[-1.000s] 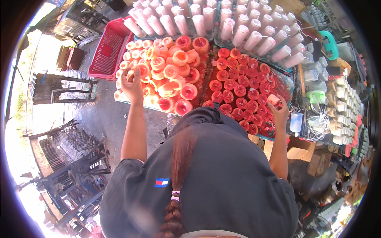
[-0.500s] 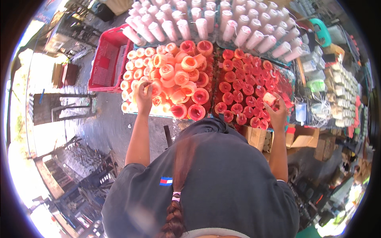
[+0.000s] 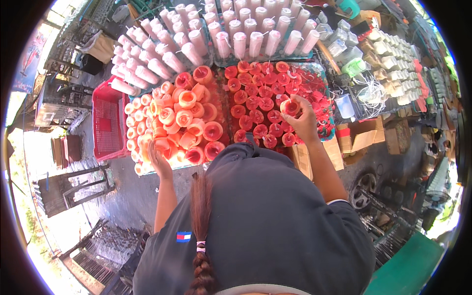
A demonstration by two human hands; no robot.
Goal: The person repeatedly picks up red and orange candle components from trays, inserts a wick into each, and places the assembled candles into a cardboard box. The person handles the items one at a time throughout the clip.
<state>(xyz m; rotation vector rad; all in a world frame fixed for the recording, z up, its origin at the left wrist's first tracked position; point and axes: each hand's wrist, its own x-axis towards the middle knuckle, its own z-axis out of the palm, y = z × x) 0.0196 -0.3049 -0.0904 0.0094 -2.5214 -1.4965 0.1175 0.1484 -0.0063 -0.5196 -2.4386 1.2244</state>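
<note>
Now the pink-sided red cup (image 3: 291, 107) is turned with its hollow to view, where its side was shown 0.5 s ago, so its inside is exposed. It is pinched by the right hand's (image 3: 306, 119) fingertips above the red cups (image 3: 251, 103), right of centre. The left hand's (image 3: 160, 163) fingers are extended beside the orange cups (image 3: 184, 118), left of centre; contact cannot be told.

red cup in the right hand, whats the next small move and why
Probably lower the red cup gently toward the red candles: the right hand holds it between thumb and fingers, and it appears over the right part of their rows.
</note>
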